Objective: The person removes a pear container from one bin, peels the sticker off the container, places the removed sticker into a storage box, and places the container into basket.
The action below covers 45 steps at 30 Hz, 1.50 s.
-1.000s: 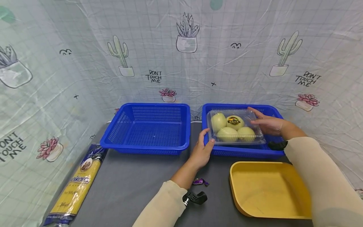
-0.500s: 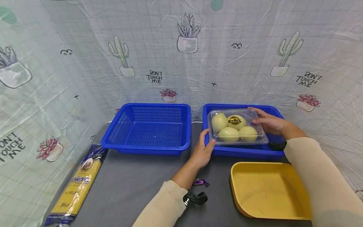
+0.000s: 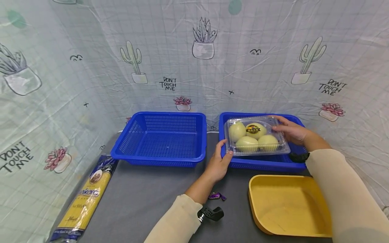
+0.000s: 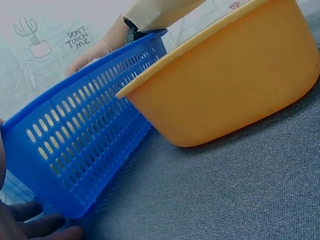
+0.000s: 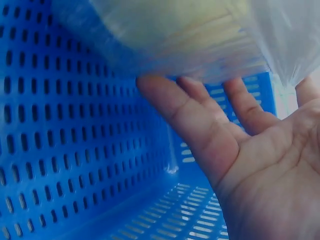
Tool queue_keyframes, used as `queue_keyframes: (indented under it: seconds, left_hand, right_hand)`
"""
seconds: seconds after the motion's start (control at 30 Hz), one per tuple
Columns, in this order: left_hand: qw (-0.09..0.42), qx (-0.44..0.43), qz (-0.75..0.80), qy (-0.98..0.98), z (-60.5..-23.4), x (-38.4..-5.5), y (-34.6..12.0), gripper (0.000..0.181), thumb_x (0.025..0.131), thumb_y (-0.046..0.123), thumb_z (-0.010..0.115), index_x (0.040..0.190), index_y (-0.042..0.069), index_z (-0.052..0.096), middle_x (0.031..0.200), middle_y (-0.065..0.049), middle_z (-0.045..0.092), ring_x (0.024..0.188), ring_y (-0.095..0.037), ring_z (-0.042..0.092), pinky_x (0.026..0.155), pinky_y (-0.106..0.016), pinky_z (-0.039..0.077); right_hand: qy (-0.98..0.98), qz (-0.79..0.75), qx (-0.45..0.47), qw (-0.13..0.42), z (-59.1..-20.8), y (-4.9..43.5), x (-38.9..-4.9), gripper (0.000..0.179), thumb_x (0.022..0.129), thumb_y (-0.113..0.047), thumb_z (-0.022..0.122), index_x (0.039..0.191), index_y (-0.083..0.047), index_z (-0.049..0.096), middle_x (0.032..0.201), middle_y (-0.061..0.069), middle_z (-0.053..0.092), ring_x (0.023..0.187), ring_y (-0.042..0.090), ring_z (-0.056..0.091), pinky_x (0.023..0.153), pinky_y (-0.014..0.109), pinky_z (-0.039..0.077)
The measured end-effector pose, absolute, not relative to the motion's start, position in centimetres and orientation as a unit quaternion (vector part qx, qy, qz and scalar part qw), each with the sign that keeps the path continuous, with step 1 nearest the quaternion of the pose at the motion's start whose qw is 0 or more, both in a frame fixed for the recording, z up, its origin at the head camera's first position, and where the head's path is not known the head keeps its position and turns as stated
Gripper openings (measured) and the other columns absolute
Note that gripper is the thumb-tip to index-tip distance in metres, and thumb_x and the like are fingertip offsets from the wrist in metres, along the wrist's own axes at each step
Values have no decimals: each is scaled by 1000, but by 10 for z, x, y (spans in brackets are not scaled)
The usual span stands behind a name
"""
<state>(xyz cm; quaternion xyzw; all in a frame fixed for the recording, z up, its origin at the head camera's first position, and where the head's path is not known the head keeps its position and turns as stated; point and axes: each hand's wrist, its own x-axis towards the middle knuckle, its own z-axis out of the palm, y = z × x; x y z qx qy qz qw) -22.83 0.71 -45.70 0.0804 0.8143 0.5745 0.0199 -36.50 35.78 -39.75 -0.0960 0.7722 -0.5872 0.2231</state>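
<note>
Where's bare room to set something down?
The left basket and the visible part of the yellow tray look bare inside. So does the gray table between pasta packet and left sleeve. Crowded: the right basket, where left hand and right hand hold the clear box. A purple wrapper lies beside the tray.

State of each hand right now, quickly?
Left hand: at the left edge of the clear box; firm hold or just touching, cannot tell.
Right hand: holding the clear box's right end.
</note>
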Motion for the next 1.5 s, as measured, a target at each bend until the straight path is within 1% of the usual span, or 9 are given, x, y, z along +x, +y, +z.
queue_keyframes:
  seconds: [0.17, 0.37, 0.47, 0.7, 0.83, 0.97, 1.27, 1.43, 1.5]
  left_hand:
    - [22, 81, 579, 811, -457, -228, 7, 54, 113, 41, 50, 164, 33, 33, 164, -23, 43, 145, -45, 47, 116, -66, 37]
    - [25, 76, 581, 810, -454, -228, 7, 55, 112, 42, 51, 163, 34, 35, 162, -22, 46, 144, -43, 49, 116, -63, 37]
    - [23, 77, 584, 808, -454, -228, 7, 55, 111, 42, 52, 163, 34, 35, 162, -21, 46, 144, -43, 49, 117, -63, 37]
    - [23, 83, 584, 807, -451, -227, 7, 56, 111, 43, 52, 164, 32, 36, 162, -23, 46, 144, -44, 48, 117, -63, 37]
    - [18, 81, 580, 810, -451, -227, 7, 57, 111, 44, 55, 164, 32, 37, 160, -25, 48, 144, -44, 48, 117, -63, 37]
    - [12, 84, 568, 818, -449, -227, 6, 58, 112, 44, 55, 165, 29, 37, 159, -27, 47, 146, -46, 46, 117, -64, 37]
    - [-14, 90, 494, 865, -440, -226, 3, 61, 113, 50, 48, 168, 25, 35, 166, -24, 35, 150, -44, 41, 118, -63, 36]
    - [-52, 92, 475, 874, -426, -220, 6, 59, 114, 52, 44, 168, 29, 36, 173, -20, 23, 156, -46, 29, 117, -70, 34]
    - [-63, 100, 477, 871, -417, -218, 6, 58, 113, 52, 45, 167, 31, 38, 174, -17, 22, 157, -45, 26, 116, -71, 33]
  right_hand:
    - [778, -583, -88, 217, -395, 357, -363, 80, 111, -26, 58, 172, -20, 6, 146, 8, 44, 107, 17, 68, 88, 47, 59]
    - [789, -572, -80, 210, -397, 362, -367, 77, 111, -29, 57, 171, -20, 10, 163, 20, 27, 109, 18, 65, 90, 48, 57]
    - [800, -559, -76, 205, -396, 364, -368, 80, 111, -32, 56, 172, -20, 6, 168, 24, 19, 118, 25, 60, 92, 50, 55]
    - [806, -553, -58, 204, -390, 367, -362, 86, 112, -34, 53, 172, -21, -7, 174, 29, -4, 145, 59, 29, 105, 71, 42]
    - [802, -558, -51, 207, -384, 365, -357, 88, 112, -34, 53, 172, -22, -11, 174, 28, -11, 151, 65, 15, 111, 81, 27]
    - [801, -559, -52, 207, -379, 363, -352, 88, 113, -34, 52, 171, -21, -13, 174, 27, -15, 153, 66, 6, 112, 83, 22]
    - [795, -572, -54, 196, -362, 366, -340, 84, 113, -35, 51, 172, -22, -7, 175, 25, -14, 152, 67, 4, 112, 82, 22]
    - [791, -582, -52, 179, -356, 373, -331, 73, 114, -34, 50, 172, -26, 6, 172, 25, -2, 147, 64, 19, 99, 65, 47]
    - [790, -585, -52, 173, -353, 375, -327, 69, 114, -35, 49, 171, -28, 10, 171, 24, 0, 146, 62, 23, 96, 63, 49]
